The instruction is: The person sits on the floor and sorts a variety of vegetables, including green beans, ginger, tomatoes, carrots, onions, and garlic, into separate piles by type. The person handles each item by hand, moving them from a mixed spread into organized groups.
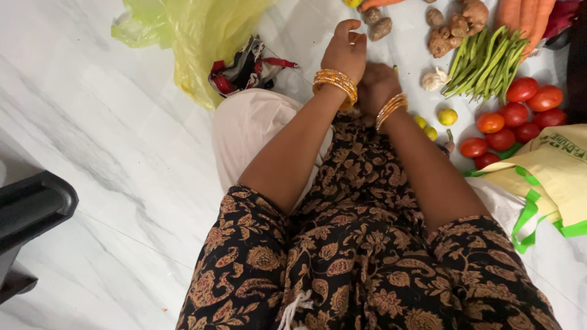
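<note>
I note a white marble floor [122, 153] with grey veins. At 11 o'clock lies a yellow-green plastic bag [195, 36]. My tunic [361, 244] is black with a tan and rust paisley print; gold bangles [335, 82] ring both wrists. At 1 o'clock: green beans [483, 61], orange carrots [526, 18], brown ginger [455, 24]. At 2 o'clock: red tomatoes [520, 113], small yellow limes [447, 116]. At 3 o'clock: a yellow cloth bag [550, 177], green-trimmed.
</note>
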